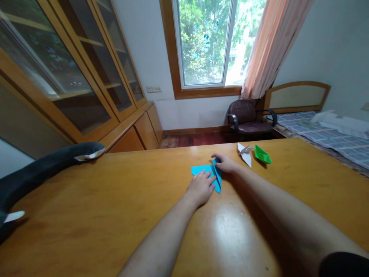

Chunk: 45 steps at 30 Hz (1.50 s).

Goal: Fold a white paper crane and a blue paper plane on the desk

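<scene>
A partly folded sheet of blue paper (201,169) lies on the wooden table (115,200). My left hand (200,188) presses flat on its near part, fingers spread. My right hand (226,163) pinches a raised flap of the blue paper at its far right edge. Just beyond my right hand stand a folded white paper crane (245,153) and a green paper boat (262,154).
A dark plush toy (43,169) lies along the table's left edge. Behind the table are a dark office chair (245,117), a bed (323,132) on the right, glass-door cabinets (72,77) on the left and a window (213,42).
</scene>
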### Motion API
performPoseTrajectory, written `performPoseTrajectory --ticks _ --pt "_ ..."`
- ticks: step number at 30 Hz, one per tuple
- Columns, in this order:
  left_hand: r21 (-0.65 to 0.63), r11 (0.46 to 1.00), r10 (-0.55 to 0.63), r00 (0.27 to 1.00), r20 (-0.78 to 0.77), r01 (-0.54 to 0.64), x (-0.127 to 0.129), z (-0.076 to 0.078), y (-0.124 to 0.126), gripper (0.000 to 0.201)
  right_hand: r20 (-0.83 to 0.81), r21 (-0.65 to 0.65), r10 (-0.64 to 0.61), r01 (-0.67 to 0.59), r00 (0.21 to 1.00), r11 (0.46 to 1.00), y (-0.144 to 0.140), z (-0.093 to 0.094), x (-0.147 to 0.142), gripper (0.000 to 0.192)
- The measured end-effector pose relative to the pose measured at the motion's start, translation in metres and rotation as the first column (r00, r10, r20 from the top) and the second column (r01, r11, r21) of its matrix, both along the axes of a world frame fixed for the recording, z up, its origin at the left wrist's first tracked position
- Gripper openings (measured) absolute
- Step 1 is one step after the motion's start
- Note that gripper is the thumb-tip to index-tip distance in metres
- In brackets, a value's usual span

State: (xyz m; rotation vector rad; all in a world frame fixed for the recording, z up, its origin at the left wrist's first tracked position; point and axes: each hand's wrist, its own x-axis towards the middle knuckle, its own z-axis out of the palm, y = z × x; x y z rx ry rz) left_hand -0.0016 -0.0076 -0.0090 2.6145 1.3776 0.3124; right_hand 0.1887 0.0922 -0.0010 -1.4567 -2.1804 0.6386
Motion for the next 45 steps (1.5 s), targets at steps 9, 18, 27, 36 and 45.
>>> performPoseTrajectory --ticks 9,18,27,36,45 --pt "-0.003 1.000 0.003 1.000 0.006 -0.003 0.000 -0.001 0.000 0.039 0.174 -0.209 0.339 -0.302 0.925 0.930 0.022 0.042 0.031 0.040" --pt "-0.009 1.000 0.001 1.000 0.000 -0.001 0.000 0.003 -0.001 0.039 0.613 0.090 0.510 -0.695 0.603 0.714 -0.018 0.058 0.037 0.026" --pt "-0.026 1.000 0.011 1.000 -0.020 -0.012 0.001 0.003 0.000 0.040 0.706 -0.069 0.516 -0.678 0.485 0.732 -0.014 0.050 0.039 0.025" --pt "-0.069 0.997 -0.041 0.999 0.005 0.042 0.000 0.010 -0.003 0.034 0.838 -0.143 0.422 -0.606 0.346 0.783 -0.014 0.065 -0.013 0.025" --pt "-0.052 0.998 -0.044 0.999 0.026 0.045 0.002 0.009 -0.003 0.030 0.778 -0.028 0.443 -0.680 0.445 0.732 -0.009 0.041 -0.017 0.020"
